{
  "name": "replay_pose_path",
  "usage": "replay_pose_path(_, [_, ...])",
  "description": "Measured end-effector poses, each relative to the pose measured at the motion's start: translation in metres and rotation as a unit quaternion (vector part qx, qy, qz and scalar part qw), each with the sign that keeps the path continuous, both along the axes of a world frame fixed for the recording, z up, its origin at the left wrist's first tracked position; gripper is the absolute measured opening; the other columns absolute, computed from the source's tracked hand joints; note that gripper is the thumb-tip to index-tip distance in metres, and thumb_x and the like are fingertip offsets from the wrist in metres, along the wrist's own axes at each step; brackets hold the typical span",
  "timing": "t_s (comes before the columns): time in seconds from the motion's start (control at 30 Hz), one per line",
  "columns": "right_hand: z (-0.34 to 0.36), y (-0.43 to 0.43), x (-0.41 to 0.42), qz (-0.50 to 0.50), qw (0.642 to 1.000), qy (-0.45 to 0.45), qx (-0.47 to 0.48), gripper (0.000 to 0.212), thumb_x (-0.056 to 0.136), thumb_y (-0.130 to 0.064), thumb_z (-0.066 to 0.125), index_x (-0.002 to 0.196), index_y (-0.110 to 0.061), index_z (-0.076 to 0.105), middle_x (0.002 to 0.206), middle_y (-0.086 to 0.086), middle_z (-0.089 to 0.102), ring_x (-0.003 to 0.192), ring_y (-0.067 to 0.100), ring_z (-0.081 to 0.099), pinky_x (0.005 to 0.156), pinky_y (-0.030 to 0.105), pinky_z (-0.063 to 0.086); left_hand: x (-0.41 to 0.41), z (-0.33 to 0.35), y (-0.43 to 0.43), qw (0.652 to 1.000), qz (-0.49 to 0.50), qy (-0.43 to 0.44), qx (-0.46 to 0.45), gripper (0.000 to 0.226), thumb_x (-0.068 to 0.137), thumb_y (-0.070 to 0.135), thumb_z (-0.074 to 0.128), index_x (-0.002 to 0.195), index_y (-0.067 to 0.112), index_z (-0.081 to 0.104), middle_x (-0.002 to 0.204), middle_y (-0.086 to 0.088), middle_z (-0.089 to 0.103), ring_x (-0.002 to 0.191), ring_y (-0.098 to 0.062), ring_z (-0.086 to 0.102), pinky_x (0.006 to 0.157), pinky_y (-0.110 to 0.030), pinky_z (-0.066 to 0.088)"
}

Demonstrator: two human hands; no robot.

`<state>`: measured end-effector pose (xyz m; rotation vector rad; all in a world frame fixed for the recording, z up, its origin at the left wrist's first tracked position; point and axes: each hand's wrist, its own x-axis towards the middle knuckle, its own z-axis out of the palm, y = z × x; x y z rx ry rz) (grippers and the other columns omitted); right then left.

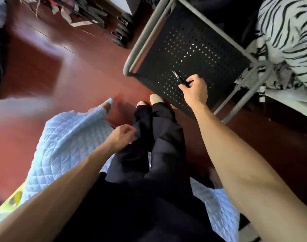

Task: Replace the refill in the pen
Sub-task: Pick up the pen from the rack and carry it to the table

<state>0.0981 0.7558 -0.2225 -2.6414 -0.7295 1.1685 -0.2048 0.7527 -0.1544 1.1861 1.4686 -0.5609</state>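
Observation:
A dark pen point(178, 78) with a clear tip lies over the black perforated stool seat point(198, 41). My right hand point(195, 90) reaches out to it, with the finger and thumb pinched on the pen's near end. My left hand point(122, 136) rests loosely curled over my lap, beside my black trousers point(159, 145), and holds nothing that I can see. No loose refill shows in this view.
The stool has a grey tube frame point(142, 41). A zebra-striped cloth point(289, 32) lies at the right. A pale blue quilted cover point(65, 147) spreads under me on the left. The red wooden floor point(82, 70) lies ahead, with dark clutter point(121, 32) at the back.

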Motion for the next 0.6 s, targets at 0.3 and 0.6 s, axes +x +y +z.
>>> replay_pose_path(0.3, [-0.018,0.019,0.002,0.004,1.0,0.003,-0.022,0.033,0.09,-0.027,0.086,0.118,-0.014,0.075,0.128,0.008,0.069,0.115,0.029,0.07,0.094,0.047,0.058,0.002,-0.017,0.019,1.0,0.005,-0.01,-0.016,0.016,0.098,0.018,0.054,0.097,0.011,0.069,0.077,0.0,0.072,0.062,-0.013,0.066,0.072,-0.03,0.056])
replay_pose_path(0.6, [0.013,0.018,0.001,-0.01,0.999,0.043,-0.027,0.028,0.092,-0.024,0.084,0.116,-0.011,0.078,0.113,0.009,0.08,0.109,0.029,0.074,0.095,0.041,0.058,-0.014,0.02,0.045,1.0,0.022,-0.014,0.015,0.02,0.099,0.016,0.053,0.099,0.006,0.071,0.086,-0.011,0.075,0.071,-0.02,0.068,0.074,-0.035,0.058])
